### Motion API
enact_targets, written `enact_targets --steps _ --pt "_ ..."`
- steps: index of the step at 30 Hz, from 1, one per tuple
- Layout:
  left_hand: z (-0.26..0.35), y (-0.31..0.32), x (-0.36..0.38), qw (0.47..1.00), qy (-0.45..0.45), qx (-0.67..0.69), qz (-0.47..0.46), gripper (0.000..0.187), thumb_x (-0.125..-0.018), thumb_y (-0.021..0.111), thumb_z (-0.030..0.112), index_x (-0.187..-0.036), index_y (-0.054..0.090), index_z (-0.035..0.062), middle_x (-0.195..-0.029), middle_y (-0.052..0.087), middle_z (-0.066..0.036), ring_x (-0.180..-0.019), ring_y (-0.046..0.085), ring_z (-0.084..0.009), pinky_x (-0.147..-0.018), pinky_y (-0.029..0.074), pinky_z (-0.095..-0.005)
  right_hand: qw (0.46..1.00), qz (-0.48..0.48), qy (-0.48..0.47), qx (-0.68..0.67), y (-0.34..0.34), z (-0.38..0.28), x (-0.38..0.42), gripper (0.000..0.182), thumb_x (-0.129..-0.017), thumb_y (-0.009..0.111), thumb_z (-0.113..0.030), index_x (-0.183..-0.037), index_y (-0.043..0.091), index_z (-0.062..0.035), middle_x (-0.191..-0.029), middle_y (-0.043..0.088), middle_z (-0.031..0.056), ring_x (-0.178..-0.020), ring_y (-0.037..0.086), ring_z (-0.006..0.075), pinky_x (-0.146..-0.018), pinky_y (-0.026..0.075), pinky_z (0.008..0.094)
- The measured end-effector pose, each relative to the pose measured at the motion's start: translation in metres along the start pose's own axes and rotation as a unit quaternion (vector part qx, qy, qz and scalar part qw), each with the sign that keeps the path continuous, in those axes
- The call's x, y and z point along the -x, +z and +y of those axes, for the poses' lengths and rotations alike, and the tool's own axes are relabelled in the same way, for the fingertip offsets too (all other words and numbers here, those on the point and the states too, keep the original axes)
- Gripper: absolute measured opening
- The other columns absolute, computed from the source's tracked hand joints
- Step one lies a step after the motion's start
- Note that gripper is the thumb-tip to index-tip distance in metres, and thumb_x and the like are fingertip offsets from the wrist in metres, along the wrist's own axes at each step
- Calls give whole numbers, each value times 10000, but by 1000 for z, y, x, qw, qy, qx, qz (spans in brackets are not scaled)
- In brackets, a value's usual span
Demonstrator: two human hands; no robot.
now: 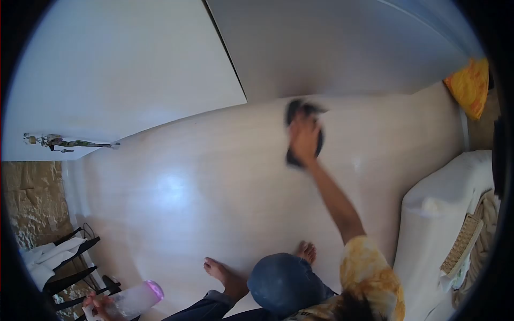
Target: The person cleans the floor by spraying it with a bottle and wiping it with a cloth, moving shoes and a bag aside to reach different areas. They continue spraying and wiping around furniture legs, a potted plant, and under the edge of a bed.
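Note:
My right hand (pixel 305 140) is stretched far forward and presses a dark cloth (pixel 294 158) against the pale floor, close to the foot of the grey panel. Hand and cloth are both blurred by motion. At the lower left, my left hand (pixel 97 306) is wrapped around one end of a translucent bottle (pixel 131 300). The bottle lies tilted in the air, its pink end pointing right, away from the fingers. Part of this hand is cut off by the dark lens edge.
A white door (pixel 134 59) and a grey panel (pixel 332 48) stand ahead. A white-covered sofa (pixel 433 192) with a wicker basket (pixel 461 243) is on the right, below a yellow-orange bag (pixel 470 88). A black rack (pixel 75 278) with white cloth stands left. My bare feet rest on the floor (pixel 225 203).

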State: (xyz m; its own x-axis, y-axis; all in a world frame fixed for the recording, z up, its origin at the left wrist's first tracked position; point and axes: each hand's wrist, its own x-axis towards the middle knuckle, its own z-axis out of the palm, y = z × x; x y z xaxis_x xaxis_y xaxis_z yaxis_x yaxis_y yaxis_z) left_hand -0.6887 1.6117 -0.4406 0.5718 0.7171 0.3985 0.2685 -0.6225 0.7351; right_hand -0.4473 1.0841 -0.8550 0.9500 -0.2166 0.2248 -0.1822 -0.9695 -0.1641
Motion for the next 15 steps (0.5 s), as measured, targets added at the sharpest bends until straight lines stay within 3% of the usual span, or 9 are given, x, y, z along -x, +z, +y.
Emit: enact_targets --steps 1,3,5,7,9,12,13,14,15 --pt "5 15 4 998 55 -10 -22 266 -907 582 220 -1096 550 37 -1002 601 -71 -724 517 -128 -679 428 -238 997 -18 -72 -9 -3 -26 31 438 -953 385 -323 -1296 507 -80 -1421 400 78 -1293 343 343 -1064 175 583" --pt "32 52 10 982 166 -44 -75 275 -901 586 222 -1090 569 23 -1002 614 -69 -714 525 -129 -679 432 -238 961 -69 -209 -167 -23 -41 40 434 -951 398 -313 -1317 484 -96 -1450 361 67 -1314 329 321 -1081 175 557" --pt "33 69 5 982 136 -6 -133 272 -900 582 217 -1070 578 5 -1005 621 -73 -711 537 -126 -683 433 -237 944 -85 -268 -173 -17 -26 -2 419 -961 381 -304 -1320 477 -111 -1441 377 66 -1287 367 329 -1077 191 546" --pt "18 76 1 983 120 13 -136 272 -908 566 213 -1068 569 -7 -1022 610 -86 -731 545 -129 -668 440 -244 984 -10 -111 -136 -14 -23 -25 406 -954 399 -295 -1293 500 -97 -1445 365 80 -1321 325 319 -1082 186 551" --pt "0 81 -15 986 121 8 -114 273 -926 538 210 -1083 542 -12 -1051 582 -110 -774 548 -138 -635 452 -259 991 -41 -61 -115 -30 -32 25 403 -939 438 -308 -1261 519 -79 -1440 370 91 -1330 311 317 -1087 178 552" --pt "-19 83 -22 989 122 9 -87 306 -951 471 234 -1124 501 -16 -1102 553 -125 -835 552 -183 -729 451 -288 950 -136 -191 -205 -94 23 158 446 -877 548 -354 -1237 544 -90 -1403 409 90 -1341 297 325 -1095 154 555" --pt "-6 94 0 989 132 -7 -61 322 -951 465 247 -1133 487 -18 -1112 540 -128 -848 544 -188 -740 446 -295 948 -174 -188 -187 -96 65 199 388 -874 498 -336 -1196 598 -146 -1277 520 92 -1316 342 331 -1099 157 550" --pt "2 102 30 989 140 -24 -31 338 -952 458 259 -1142 473 -20 -1123 527 -131 -861 537 -194 -752 440 -303 927 -346 -72 -123 -130 99 187 354 -850 475 -275 -1146 631 -159 -1204 559 107 -1266 398 356 -1086 186 561" --pt "1 114 58 991 123 -37 -26 354 -952 452 271 -1151 460 -22 -1133 514 -135 -874 529 -199 -764 435 -310 975 -198 -27 -94 -110 157 218 368 -833 438 -230 -1126 630 -119 -1199 555 140 -1202 443 386 -1065 213 575"
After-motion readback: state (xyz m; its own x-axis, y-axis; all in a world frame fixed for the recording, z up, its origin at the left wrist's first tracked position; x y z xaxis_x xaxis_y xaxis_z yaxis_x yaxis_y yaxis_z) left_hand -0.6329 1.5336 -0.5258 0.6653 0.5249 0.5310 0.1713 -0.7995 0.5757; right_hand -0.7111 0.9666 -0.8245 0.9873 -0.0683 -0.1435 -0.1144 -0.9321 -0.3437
